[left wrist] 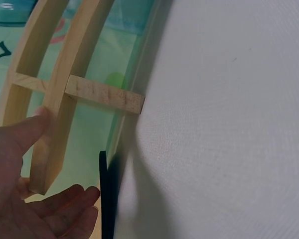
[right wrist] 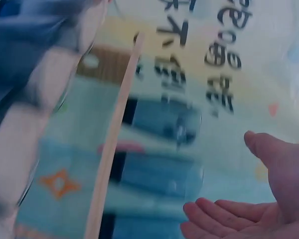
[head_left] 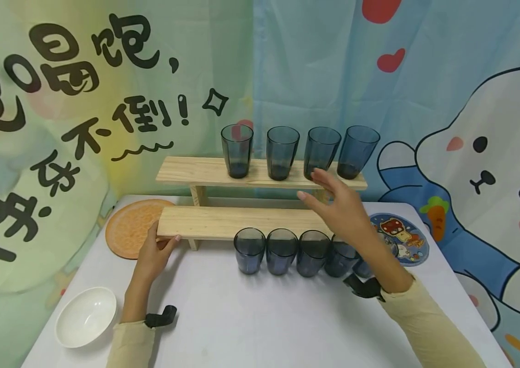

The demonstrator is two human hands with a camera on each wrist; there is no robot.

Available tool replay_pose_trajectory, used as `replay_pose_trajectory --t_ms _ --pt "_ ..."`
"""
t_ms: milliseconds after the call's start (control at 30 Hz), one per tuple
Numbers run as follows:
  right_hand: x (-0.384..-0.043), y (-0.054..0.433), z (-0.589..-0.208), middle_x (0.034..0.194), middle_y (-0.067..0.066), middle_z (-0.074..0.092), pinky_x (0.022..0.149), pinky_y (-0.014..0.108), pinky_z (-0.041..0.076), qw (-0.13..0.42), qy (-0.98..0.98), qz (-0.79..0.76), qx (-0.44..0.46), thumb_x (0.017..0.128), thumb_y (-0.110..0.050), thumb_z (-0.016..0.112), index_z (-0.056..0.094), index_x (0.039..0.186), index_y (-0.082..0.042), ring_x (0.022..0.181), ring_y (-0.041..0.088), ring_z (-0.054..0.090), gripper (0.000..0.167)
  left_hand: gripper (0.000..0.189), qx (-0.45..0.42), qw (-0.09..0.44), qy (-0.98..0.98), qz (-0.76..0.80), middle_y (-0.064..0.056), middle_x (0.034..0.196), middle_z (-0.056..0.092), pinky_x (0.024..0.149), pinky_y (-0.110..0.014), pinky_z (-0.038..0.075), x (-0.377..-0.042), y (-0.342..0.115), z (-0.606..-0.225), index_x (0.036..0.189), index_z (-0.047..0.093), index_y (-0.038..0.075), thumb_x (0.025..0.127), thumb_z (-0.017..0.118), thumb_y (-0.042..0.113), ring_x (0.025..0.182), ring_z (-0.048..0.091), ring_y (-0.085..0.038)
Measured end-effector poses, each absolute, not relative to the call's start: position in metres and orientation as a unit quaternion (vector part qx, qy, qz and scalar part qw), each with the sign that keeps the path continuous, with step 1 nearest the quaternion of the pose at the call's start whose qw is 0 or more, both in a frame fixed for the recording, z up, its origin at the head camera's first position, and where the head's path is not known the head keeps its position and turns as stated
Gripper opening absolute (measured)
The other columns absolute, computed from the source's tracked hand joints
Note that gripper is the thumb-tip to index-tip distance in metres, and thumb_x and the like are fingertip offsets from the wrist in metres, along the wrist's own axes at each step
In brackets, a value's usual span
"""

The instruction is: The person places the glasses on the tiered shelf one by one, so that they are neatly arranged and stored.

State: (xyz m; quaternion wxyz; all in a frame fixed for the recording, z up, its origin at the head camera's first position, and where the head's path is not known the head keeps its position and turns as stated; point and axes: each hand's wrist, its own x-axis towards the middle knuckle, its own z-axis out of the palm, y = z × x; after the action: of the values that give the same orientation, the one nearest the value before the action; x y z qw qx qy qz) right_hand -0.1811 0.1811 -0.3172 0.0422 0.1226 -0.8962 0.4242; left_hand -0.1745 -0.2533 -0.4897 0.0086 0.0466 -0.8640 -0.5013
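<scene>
Basically, biggest first: printed backdrop hangs behind everything, likely to screen off the room. White-covered table carries the rest. Wooden stand sits toward the far side, two stepped planks on short legs; stepping presumably keeps both tiers visible and reachable.

Left hand grips the left end of the lower plank, thumb against the wood, probably to steady the stand against a bump. Right hand is empty, thumb and fingers extended and apart, in front of the upper tier's right half. Fingertips overlap the third glass's base in the head view; can't tell whether they touch.

Orange round mat lies left of the stand, blue cartoon mat right, both likely pushed outward to free the middle. White bowl is at near left, off the working line.

Upper-tier glasses: four, smoky blue, mouth up, in line. Table-row glasses: at least five, packed close before the lower plank, the right-hand ones partly behind the arm. Tight row probably keeps them within easy pick range. Black wrist mounts, one per wrist, presumably for the cameras.

Writing: backdrop has big black Chinese lettering; I read 喝饱 and 不倒!, rest uncertain. No readable brand or label on the glasses.
</scene>
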Motion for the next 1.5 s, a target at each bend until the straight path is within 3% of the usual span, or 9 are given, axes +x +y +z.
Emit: replay_pose_trajectory --t_ms 200,367,700,933,1000,1100,1233,1300,1500 --pt "-0.157 0.251 -0.345 0.165 0.018 0.042 0.119 0.063 0.036 0.109 -0.904 0.405 0.08 0.101 -0.047 0.072 0.032 0.166 -0.01 0.152 0.044 0.04 0.085 0.087 0.047 0.012 -0.865 -0.5 -0.033 0.165 0.032 0.117 -0.059 0.043 -0.174 -0.253 -0.486 0.169 0.006 0.006 0.109 0.06 0.038 0.144 0.049 -0.048" --pt "-0.144 0.294 -0.377 0.166 0.026 0.036 0.11 0.074 0.038 0.098 -0.924 0.369 0.023 0.1 -0.052 0.071 0.026 0.167 -0.006 0.148 0.055 0.037 0.093 0.087 0.051 0.012 -0.865 -0.499 -0.032 0.167 0.029 0.118 -0.057 0.043 -0.175 -0.253 -0.485 0.169 0.005 0.006 0.109 0.06 0.037 0.145 0.047 -0.048" --pt "-0.13 0.329 -0.438 0.168 0.032 0.026 0.113 0.073 0.034 0.068 -0.916 0.393 -0.036 0.097 -0.049 0.077 0.018 0.169 -0.003 0.149 0.06 0.031 0.104 0.085 0.053 0.013 -0.864 -0.5 -0.032 0.166 0.028 0.117 -0.056 0.044 -0.175 -0.252 -0.487 0.169 0.007 0.006 0.11 0.06 0.034 0.145 0.047 -0.048" --pt "-0.13 0.331 -0.459 0.161 0.035 0.038 0.11 0.066 0.04 0.083 -0.908 0.407 -0.05 0.098 -0.048 0.076 0.022 0.169 -0.007 0.145 0.058 0.041 0.097 0.085 0.052 0.012 -0.863 -0.502 -0.032 0.166 0.03 0.116 -0.057 0.045 -0.175 -0.252 -0.487 0.169 0.006 0.006 0.11 0.06 0.033 0.144 0.049 -0.049" --pt "-0.128 0.332 -0.461 0.158 0.036 0.043 0.114 0.055 0.042 0.082 -0.907 0.41 -0.052 0.098 -0.048 0.076 0.024 0.169 -0.009 0.144 0.057 0.044 0.096 0.085 0.051 0.009 -0.863 -0.503 -0.032 0.166 0.03 0.116 -0.057 0.045 -0.174 -0.251 -0.486 0.169 0.006 0.005 0.11 0.06 0.033 0.144 0.049 -0.049" --pt "-0.127 0.332 -0.464 0.157 0.034 0.044 0.116 0.022 0.039 0.087 -0.901 0.422 -0.046 0.098 -0.045 0.077 0.026 0.168 -0.01 0.145 0.054 0.043 0.094 0.086 0.053 0.007 -0.865 -0.5 -0.033 0.165 0.03 0.116 -0.057 0.045 -0.174 -0.251 -0.486 0.169 0.005 0.005 0.11 0.06 0.034 0.143 0.049 -0.049" --pt "-0.127 0.331 -0.467 0.156 0.034 0.045 0.102 -0.001 0.03 0.106 -0.898 0.426 -0.037 0.097 -0.042 0.079 0.029 0.165 -0.005 0.144 0.054 0.045 0.092 0.086 0.053 0.009 -0.866 -0.497 -0.034 0.165 0.029 0.116 -0.057 0.045 -0.175 -0.251 -0.486 0.169 0.005 0.004 0.11 0.059 0.034 0.144 0.048 -0.049" --pt "-0.128 0.33 -0.468 0.155 0.035 0.045 0.104 0.001 0.031 0.112 -0.896 0.428 -0.035 0.097 -0.04 0.079 0.029 0.165 -0.004 0.144 0.054 0.045 0.092 0.085 0.052 0.01 -0.865 -0.499 -0.033 0.165 0.03 0.116 -0.057 0.045 -0.174 -0.251 -0.486 0.169 0.006 0.004 0.11 0.06 0.033 0.144 0.049 -0.049" --pt "-0.128 0.328 -0.475 0.158 0.034 0.042 0.118 0.039 0.035 0.116 -0.889 0.44 -0.044 0.096 -0.035 0.081 0.025 0.165 -0.002 0.147 0.053 0.042 0.095 0.085 0.051 0.009 -0.865 -0.498 -0.033 0.164 0.032 0.114 -0.058 0.046 -0.172 -0.25 -0.485 0.169 0.006 0.004 0.11 0.06 0.034 0.141 0.051 -0.049"
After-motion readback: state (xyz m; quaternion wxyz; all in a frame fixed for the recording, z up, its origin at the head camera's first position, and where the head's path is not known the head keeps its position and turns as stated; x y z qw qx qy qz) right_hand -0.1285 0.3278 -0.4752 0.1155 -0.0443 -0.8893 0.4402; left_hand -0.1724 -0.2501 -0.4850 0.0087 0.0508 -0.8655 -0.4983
